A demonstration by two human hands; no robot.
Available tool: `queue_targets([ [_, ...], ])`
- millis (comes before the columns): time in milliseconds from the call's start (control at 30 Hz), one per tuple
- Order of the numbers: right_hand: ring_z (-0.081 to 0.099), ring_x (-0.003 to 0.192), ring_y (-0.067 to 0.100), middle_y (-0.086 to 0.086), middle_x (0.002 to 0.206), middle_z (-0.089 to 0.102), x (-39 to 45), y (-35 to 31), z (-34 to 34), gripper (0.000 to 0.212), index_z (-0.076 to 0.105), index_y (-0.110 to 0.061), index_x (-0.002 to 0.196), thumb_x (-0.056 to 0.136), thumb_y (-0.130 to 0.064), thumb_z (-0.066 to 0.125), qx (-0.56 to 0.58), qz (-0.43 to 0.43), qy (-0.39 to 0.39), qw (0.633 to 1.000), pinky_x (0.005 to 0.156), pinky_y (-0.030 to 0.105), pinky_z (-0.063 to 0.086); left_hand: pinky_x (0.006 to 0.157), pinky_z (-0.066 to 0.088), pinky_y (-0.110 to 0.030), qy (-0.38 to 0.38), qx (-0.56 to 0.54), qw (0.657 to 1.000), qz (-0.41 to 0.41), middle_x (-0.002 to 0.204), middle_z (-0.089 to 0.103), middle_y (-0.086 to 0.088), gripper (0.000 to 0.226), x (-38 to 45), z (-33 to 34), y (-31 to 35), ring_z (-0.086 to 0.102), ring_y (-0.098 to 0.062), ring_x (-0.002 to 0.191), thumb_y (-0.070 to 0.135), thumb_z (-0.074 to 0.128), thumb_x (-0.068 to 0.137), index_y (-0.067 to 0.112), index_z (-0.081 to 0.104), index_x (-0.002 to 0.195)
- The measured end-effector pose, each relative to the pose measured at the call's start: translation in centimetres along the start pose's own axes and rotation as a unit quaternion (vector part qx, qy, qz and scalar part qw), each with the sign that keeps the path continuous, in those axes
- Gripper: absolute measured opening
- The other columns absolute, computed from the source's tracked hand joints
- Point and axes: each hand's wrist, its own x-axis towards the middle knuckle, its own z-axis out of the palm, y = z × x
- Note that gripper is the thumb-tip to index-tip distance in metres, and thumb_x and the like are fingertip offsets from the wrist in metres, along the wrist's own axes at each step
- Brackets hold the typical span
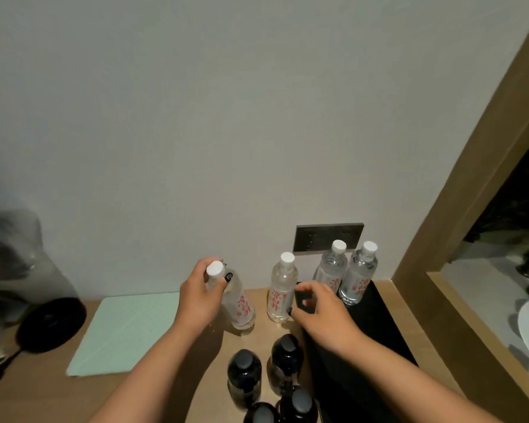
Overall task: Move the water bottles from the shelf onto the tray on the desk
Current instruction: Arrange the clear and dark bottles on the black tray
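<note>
Several clear water bottles with white caps and red lettering are in view. My left hand [196, 297] grips the neck of one tilted bottle [242, 306], whose base is on or just above the wooden desk [37, 398]. A second bottle [282, 290] stands upright on the desk beside the black tray [370, 334]. Two more bottles [332, 270] [359, 274] stand on the tray's far end. My right hand [321, 312] hovers over the tray's near-left corner with its fingers half curled. Its thumb tip is close to the second bottle, and it holds nothing that I can see.
Several dark bottles [245, 377] stand at the desk's front, left of the tray. A mint-green folded cover [126, 331] lies to the left, with a black round object [51, 325] and a grey bag [9, 254] beyond. A dark wall plate [315, 239] and a wooden frame [471, 209] bound the back and right.
</note>
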Motion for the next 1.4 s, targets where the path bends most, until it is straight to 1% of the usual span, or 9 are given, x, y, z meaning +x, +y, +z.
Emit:
queue_targets([
  [67,0.050,0.108,0.005,-0.004,0.126,0.046,-0.3,-1.5,0.6,0.045,0.049,-0.023,0.124,0.083,-0.020,0.066,0.000,-0.038,0.004,0.999,0.080,0.011,0.046,0.075,0.046,-0.015,0.002,-0.035,0.999,0.016,0.109,0.063,0.003,0.030,-0.1,-1.6,1.4,0.058,-0.016,0.105,0.003,0.063,0.085,0.025,0.059,0.105],
  [167,0.043,0.120,0.005,-0.007,0.133,0.041,-0.9,-3.3,1.6,0.052,0.041,-0.024,0.132,0.086,-0.022,0.064,-0.025,-0.095,0.007,0.995,0.090,0.015,0.043,0.084,0.054,-0.037,-0.010,-0.108,0.994,0.027,0.110,0.067,0.005,0.033,-0.3,-3.7,4.3,0.061,-0.015,0.105,0.004,0.064,0.085,0.033,0.060,0.099],
  [300,0.041,0.113,0.000,-0.008,0.133,0.037,-1.6,-4.6,2.5,0.062,0.032,-0.029,0.135,0.084,-0.026,0.066,-0.033,-0.125,0.037,0.991,0.085,0.015,0.043,0.062,0.053,-0.028,-0.092,-0.156,0.981,0.068,0.106,0.070,0.006,0.031,-1.1,-5.2,8.5,0.063,-0.009,0.095,0.002,0.060,0.088,0.029,0.059,0.102],
  [500,0.049,0.112,0.004,-0.012,0.126,0.045,-2.5,-4.0,1.3,0.076,0.030,-0.034,0.136,0.074,-0.039,0.074,-0.042,-0.133,0.056,0.989,0.091,0.029,0.051,0.070,0.056,-0.029,-0.218,-0.151,0.959,0.099,0.106,0.072,0.010,0.030,-1.7,-5.1,11.2,0.066,-0.009,0.100,0.010,0.061,0.088,0.030,0.060,0.111],
  [700,0.052,0.108,0.003,-0.015,0.120,0.051,-2.8,-1.0,-2.0,0.067,0.039,-0.036,0.127,0.071,-0.038,0.075,-0.060,-0.098,0.059,0.992,0.091,0.029,0.049,0.073,0.058,-0.031,-0.257,-0.174,0.948,0.069,0.108,0.072,0.010,0.036,-2.0,-0.7,12.2,0.067,-0.008,0.100,0.009,0.063,0.087,0.027,0.057,0.118],
  [867,0.053,0.107,0.006,-0.011,0.114,0.053,-1.6,4.3,-4.4,0.059,0.040,-0.032,0.117,0.072,-0.020,0.078,0.034,-0.002,0.096,0.995,0.082,0.017,0.044,0.092,0.052,-0.046,-0.237,-0.351,0.902,-0.085,0.118,0.068,-0.004,0.060,-0.8,3.6,11.8,0.065,-0.019,0.109,0.020,0.074,0.070,0.025,0.051,0.126],
  [1000,0.053,0.116,0.018,0.001,0.125,0.055,-0.2,9.7,-5.5,0.068,0.039,-0.020,0.129,0.072,-0.015,0.078,0.052,0.093,0.127,0.986,0.092,0.031,0.045,0.099,0.048,-0.043,-0.167,-0.267,0.942,-0.115,0.131,0.059,-0.001,0.052,0.5,6.8,9.3,0.058,-0.017,0.114,0.011,0.066,0.086,0.027,0.047,0.131],
  [1200,0.054,0.117,0.023,0.006,0.122,0.056,2.5,14.4,-5.0,0.068,0.040,-0.016,0.127,0.072,-0.010,0.078,0.080,0.146,0.128,0.978,0.089,0.029,0.042,0.106,0.039,-0.040,-0.111,-0.036,0.992,-0.046,0.143,0.045,0.000,0.060,1.9,11.2,6.2,0.042,-0.020,0.132,0.008,0.065,0.086,0.025,0.041,0.138],
  [1400,0.053,0.115,0.023,0.009,0.123,0.055,5.0,15.9,-2.4,0.067,0.041,-0.014,0.126,0.070,-0.006,0.078,0.119,0.145,0.109,0.976,0.092,0.031,0.043,0.105,0.036,-0.032,-0.146,0.143,0.977,0.064,0.145,0.042,0.002,0.062,2.8,13.9,3.7,0.040,-0.019,0.133,0.013,0.067,0.085,0.029,0.040,0.139],
])
